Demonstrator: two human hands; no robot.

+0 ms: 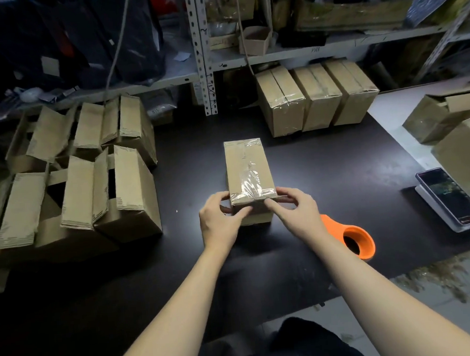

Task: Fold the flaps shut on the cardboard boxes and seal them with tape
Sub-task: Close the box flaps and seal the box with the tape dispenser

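Gripping the near end of the cardboard box (248, 168) with both hands, we see it lying lengthwise mid-way on the black table (325, 171), flaps closed under a strip of clear tape (252, 178). Our left hand (220, 223) wraps the near-left corner; our right hand (296, 214) curls round the near-right corner, forefinger pressing the tape end onto the front face. We judge it light, stiff at corners, softer along the flap seam, so edges are where to grip, not the slick tape. The orange tape dispenser (356, 241) lies just beside our right wrist.
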